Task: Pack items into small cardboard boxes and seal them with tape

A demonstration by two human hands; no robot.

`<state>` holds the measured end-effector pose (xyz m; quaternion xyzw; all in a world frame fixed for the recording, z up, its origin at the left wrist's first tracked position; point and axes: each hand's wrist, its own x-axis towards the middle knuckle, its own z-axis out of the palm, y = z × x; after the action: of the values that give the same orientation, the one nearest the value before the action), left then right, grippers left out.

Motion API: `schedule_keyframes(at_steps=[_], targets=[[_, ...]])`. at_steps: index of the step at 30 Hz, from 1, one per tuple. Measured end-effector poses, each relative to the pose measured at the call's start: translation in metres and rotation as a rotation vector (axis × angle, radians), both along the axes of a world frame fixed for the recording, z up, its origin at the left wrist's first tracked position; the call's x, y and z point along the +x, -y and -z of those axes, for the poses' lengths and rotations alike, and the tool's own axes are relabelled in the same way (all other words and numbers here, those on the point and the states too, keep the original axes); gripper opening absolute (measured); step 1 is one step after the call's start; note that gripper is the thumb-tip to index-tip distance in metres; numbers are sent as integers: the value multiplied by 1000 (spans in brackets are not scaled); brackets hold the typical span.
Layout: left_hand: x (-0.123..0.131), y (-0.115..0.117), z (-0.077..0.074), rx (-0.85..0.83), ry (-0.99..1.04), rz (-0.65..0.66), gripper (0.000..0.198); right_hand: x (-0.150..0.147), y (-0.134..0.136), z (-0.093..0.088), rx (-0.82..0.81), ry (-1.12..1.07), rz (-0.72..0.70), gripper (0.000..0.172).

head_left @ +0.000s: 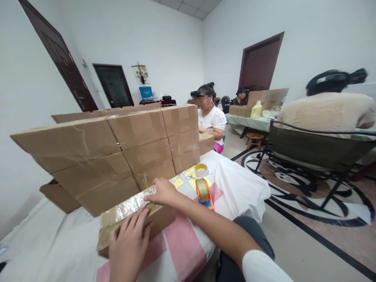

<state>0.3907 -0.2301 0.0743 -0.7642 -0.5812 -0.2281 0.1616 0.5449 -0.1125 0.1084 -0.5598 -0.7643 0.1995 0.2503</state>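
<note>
A long cardboard box (161, 215) lies in front of me, with shiny clear tape (129, 205) along its top. My left hand (129, 239) rests on the near side of the box, fingers spread over its top edge and holding nothing. Further along, my right hand (163, 192) lies on the top near the far end, its fingers apart on the tape. An orange and blue tape dispenser (203, 192) with a brown roll stands to the right of my right hand. Behind it is a roll of clear tape (201, 169) with a yellow core.
Stacked cardboard boxes (147, 145) form a wall behind the box. A patterned cloth (232, 180) covers the table. One person (213, 121) sits beyond the stack; others sit at a table (235, 119) on the right, near a chair (311, 152).
</note>
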Motion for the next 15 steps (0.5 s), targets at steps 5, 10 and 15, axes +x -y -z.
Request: schedule_keyframes(at_steps=[5,10,15], targets=[[2,4,-6,6,37,0,36,29,-23,-17,90,-122,42,44],[3,5,-5,39,26,-5,37,132,-70,-38,253,21,124,19],[2,5,-2,87,-11,0,43,214,-94,-12,202,136,74,11]])
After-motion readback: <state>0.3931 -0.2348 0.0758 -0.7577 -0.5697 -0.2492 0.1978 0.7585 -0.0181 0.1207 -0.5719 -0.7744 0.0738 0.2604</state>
